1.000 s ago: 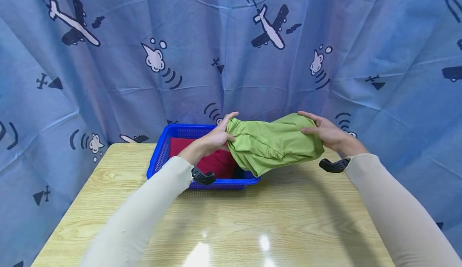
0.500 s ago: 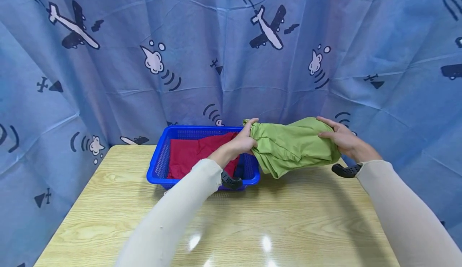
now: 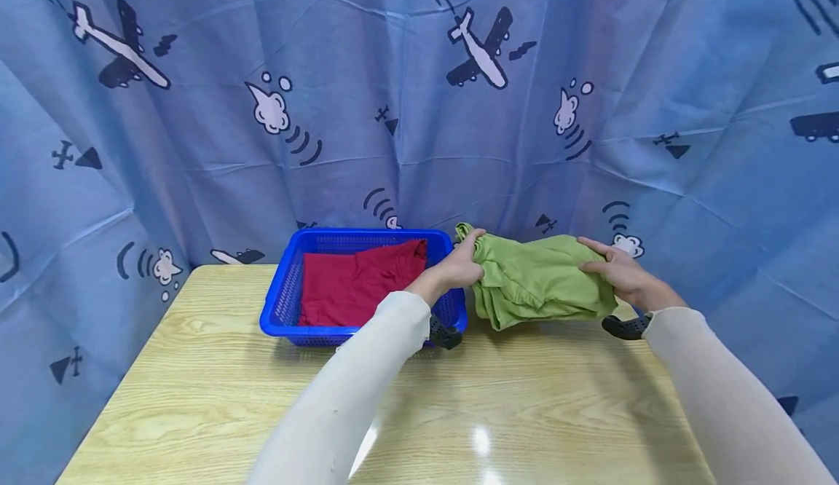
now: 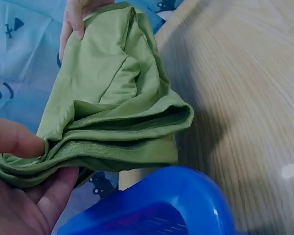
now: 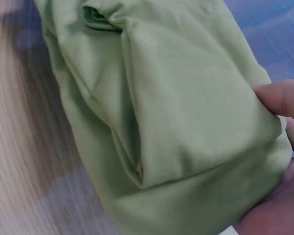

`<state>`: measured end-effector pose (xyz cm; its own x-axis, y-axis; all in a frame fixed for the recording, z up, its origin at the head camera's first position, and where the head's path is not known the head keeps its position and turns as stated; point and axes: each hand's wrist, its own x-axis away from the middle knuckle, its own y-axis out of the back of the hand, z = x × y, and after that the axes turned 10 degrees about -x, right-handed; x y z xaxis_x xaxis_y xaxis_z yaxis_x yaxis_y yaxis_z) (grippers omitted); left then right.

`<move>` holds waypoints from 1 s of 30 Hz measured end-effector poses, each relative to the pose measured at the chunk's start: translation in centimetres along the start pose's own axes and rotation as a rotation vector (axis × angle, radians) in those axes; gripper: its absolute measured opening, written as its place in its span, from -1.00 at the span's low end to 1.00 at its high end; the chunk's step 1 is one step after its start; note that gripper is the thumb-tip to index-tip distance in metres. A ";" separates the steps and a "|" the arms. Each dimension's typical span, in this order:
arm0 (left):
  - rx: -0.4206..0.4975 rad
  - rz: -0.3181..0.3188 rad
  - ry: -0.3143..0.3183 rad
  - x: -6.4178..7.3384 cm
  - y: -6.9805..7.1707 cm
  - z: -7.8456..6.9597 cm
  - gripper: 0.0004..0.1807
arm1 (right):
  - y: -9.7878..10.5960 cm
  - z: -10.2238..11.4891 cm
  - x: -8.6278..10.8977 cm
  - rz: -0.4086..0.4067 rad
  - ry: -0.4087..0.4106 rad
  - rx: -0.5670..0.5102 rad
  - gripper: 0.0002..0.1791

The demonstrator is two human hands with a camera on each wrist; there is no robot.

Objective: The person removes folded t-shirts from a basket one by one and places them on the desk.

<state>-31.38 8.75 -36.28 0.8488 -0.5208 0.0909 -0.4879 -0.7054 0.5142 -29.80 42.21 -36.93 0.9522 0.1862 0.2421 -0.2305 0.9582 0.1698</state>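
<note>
Left grip and right grip each pinch one end of a folded, soft green cloth, held between them over the wood-grain tabletop. Loose layers at the left grip could slip open if that pinch slackens; a hem might snag the rectangular, perforated blue plastic basket near that grip, holding folded red fabric.
</note>
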 end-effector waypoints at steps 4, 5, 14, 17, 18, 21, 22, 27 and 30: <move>-0.062 -0.014 0.023 -0.4 0.0 0.3 -0.01 | -0.6 -0.8 -0.3 -0.011 -0.004 -0.026 -0.13; -0.082 -0.018 0.025 -0.5 -0.1 0.4 -0.01 | -0.6 -1.0 -0.4 -0.018 -0.007 -0.027 -0.13; -0.024 0.017 0.135 -0.5 -0.5 1.1 -0.06 | -1.7 -4.0 -1.4 -0.034 -0.067 0.051 -0.12; 0.103 0.012 0.194 -0.3 -0.2 0.7 -0.11 | -1.8 -4.7 -1.6 0.002 -0.141 0.114 -0.15; 0.113 0.014 0.197 -0.2 -0.1 0.5 -0.13 | -1.8 -4.8 -1.6 0.011 -0.166 0.146 -0.16; 0.091 0.034 0.183 0.1 0.4 0.2 -0.18 | -2.1 -4.3 -1.6 0.017 -0.191 0.237 -0.19; 0.074 0.035 0.180 0.3 0.6 0.2 -0.20 | -2.3 -4.0 -1.5 0.011 -0.185 0.267 -0.19; 0.036 0.023 0.166 1.2 1.5 0.7 -0.31 | -3.1 -2.1 -1.2 -0.037 -0.124 0.348 -0.24; 0.030 0.021 0.151 1.6 2.0 1.2 -0.35 | -3.8 -1.2 -1.0 -0.058 -0.099 0.345 -0.26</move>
<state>-31.21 5.93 -36.15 0.8583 -0.4591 0.2293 -0.5096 -0.7103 0.4856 -29.64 38.63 -38.95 0.9455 0.0955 0.3112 -0.2468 0.8337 0.4941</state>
